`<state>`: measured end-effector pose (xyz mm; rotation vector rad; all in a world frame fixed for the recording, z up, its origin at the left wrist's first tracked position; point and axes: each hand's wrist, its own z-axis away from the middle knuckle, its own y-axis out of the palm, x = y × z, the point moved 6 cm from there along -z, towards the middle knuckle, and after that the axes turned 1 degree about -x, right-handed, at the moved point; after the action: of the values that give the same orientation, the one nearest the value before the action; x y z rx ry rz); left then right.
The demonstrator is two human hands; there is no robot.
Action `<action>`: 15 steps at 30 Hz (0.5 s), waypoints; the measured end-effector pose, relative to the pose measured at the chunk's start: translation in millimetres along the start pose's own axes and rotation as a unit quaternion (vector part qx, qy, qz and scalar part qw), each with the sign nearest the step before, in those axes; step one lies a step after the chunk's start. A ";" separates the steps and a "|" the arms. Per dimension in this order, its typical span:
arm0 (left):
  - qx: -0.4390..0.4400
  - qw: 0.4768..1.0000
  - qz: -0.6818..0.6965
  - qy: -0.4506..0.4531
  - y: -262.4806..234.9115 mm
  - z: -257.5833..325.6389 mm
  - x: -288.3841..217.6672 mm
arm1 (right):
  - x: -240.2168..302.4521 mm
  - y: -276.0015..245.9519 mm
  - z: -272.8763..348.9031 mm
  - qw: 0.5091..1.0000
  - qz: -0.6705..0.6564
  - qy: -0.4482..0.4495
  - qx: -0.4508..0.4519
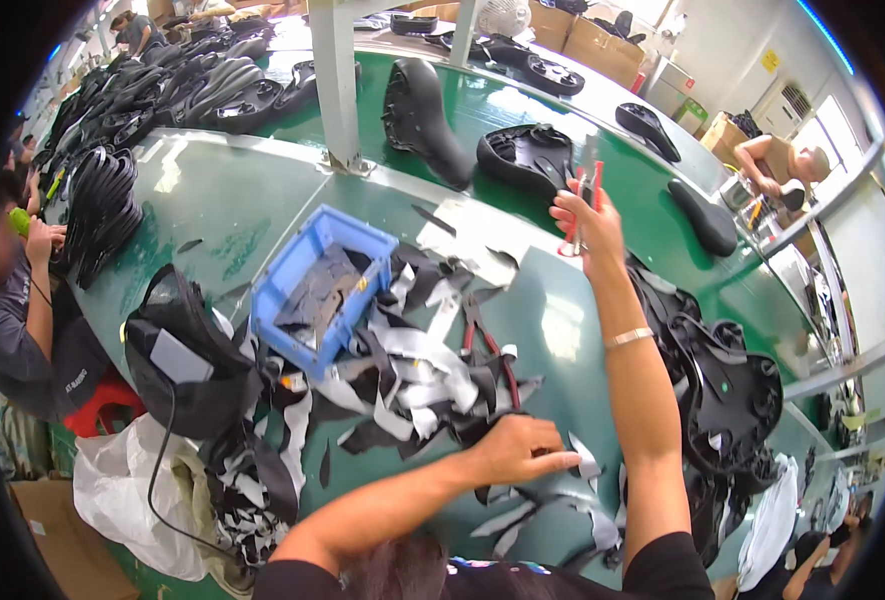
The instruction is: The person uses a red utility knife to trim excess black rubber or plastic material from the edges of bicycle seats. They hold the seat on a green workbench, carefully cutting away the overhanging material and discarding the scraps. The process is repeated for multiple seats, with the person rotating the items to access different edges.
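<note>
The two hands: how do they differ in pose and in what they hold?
The right hand is stretched far out and raised, gripping a red-handled tool; the left hand is near the body, palm down on the black and grey scraps. Both are bare and over the green table.

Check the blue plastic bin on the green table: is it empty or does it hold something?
Holds something. The blue bin sits upright on the green table with dark flat scrap pieces lying inside; how deep they go cannot be told.
</note>
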<state>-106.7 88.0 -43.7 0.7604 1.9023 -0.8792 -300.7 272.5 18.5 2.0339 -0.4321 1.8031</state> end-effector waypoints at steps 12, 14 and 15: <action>0.012 0.998 0.030 -0.046 0.9 -3.2 12.5 | -70.8 80.3 -69.1 0.993 -0.087 0.081 0.013; -0.041 0.998 0.044 -0.037 -1.2 -2.2 20.5 | -21.1 63.0 -10.8 0.992 -0.043 0.117 0.017; -0.025 0.950 0.260 -0.172 4.5 -0.4 26.9 | 3.4 50.8 19.8 0.991 -0.049 0.115 0.046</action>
<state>-114.7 95.1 -68.8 0.9494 1.3212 -0.5800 -306.9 218.6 24.2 1.8416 -0.1819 1.9995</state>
